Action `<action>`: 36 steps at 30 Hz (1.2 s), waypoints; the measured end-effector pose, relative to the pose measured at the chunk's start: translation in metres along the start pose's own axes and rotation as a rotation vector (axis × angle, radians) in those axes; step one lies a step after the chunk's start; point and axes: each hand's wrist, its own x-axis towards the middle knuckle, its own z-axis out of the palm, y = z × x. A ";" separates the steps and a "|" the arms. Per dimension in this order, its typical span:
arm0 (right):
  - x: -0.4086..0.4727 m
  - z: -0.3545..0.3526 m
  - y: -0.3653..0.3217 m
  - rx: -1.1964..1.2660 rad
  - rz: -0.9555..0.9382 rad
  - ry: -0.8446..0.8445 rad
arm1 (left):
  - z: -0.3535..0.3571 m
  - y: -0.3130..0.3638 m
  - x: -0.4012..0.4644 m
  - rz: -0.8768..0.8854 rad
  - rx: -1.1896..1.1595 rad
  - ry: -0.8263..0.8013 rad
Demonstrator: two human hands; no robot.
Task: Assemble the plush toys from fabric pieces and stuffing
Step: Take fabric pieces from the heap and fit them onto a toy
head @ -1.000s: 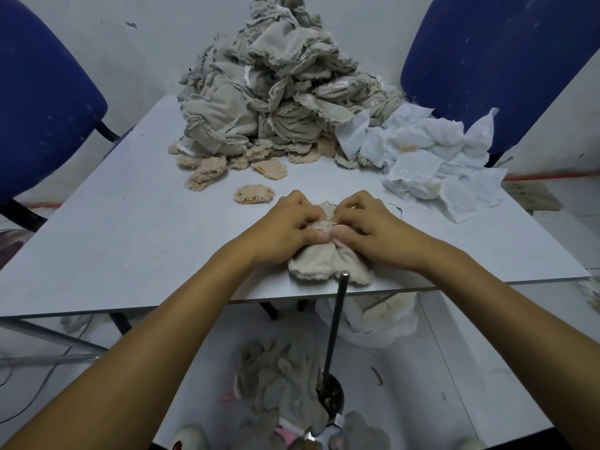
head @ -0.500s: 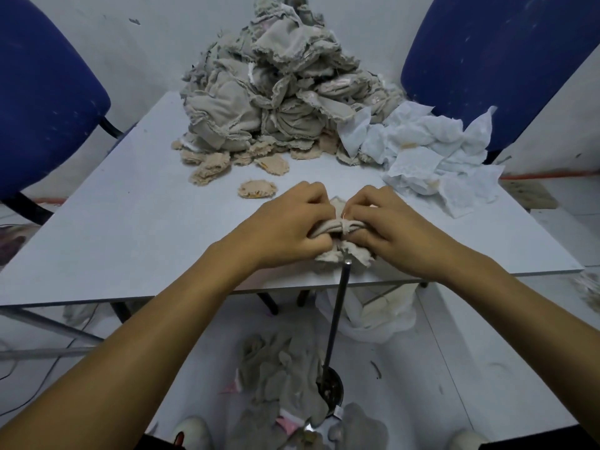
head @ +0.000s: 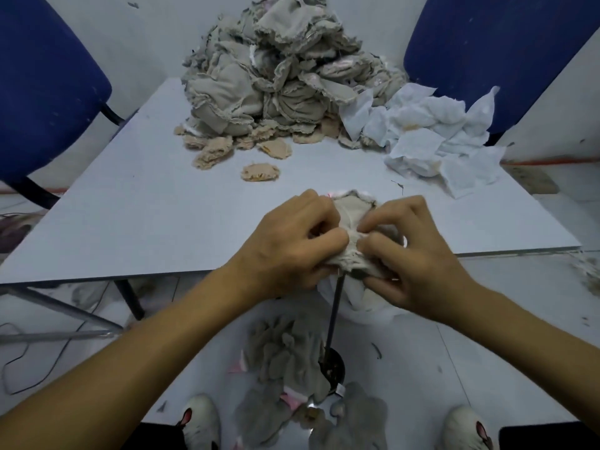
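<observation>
A beige plush fabric shell (head: 352, 211) with frayed edges is held at the table's near edge, over the top of an upright dark metal rod (head: 332, 319). My left hand (head: 292, 241) grips its left side with curled fingers. My right hand (head: 409, 254) pinches its right side, thumb and fingers on the cloth. The rod's tip disappears under the fabric. A tall heap of beige fabric shells (head: 276, 76) fills the table's far end, with small tan round pieces (head: 259, 172) in front of it.
White fabric squares (head: 431, 138) lie at the far right of the grey table (head: 146, 216). Blue chairs (head: 42, 92) stand at both far corners. Turned grey plush pieces (head: 285, 368) lie on the floor around the rod's round base (head: 332, 368), between my shoes (head: 199, 423).
Both hands lifted the beige shell off the table's near edge and brought it down over the rod's tip. The fabric is now bunched between my fingers.
</observation>
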 end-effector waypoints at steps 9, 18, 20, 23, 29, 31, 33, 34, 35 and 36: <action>-0.038 0.038 -0.015 0.158 0.171 0.039 | 0.030 0.014 -0.042 -0.179 -0.182 -0.072; 0.018 -0.013 0.013 0.032 -0.003 0.145 | -0.009 -0.017 0.003 -0.057 -0.101 0.053; 0.025 -0.018 0.012 -0.003 -0.003 0.148 | -0.015 -0.022 0.009 -0.052 -0.072 0.065; 0.023 -0.013 0.003 0.003 0.009 0.122 | -0.015 -0.022 0.007 -0.051 -0.071 0.031; 0.011 -0.004 0.002 0.034 0.024 0.140 | -0.004 -0.015 -0.001 -0.067 -0.112 0.017; -0.002 0.005 -0.001 0.009 0.039 0.091 | 0.005 -0.010 -0.009 -0.052 -0.099 -0.056; -0.015 0.017 -0.006 0.015 0.049 0.043 | 0.015 -0.002 -0.020 -0.079 -0.111 -0.124; -0.019 0.022 -0.008 0.025 0.060 0.048 | 0.020 0.001 -0.024 -0.116 -0.135 -0.132; -0.022 0.026 -0.007 0.038 0.077 0.062 | 0.023 0.003 -0.028 -0.153 -0.159 -0.127; -0.024 0.028 -0.006 0.059 0.093 0.071 | 0.026 0.003 -0.031 -0.177 -0.172 -0.122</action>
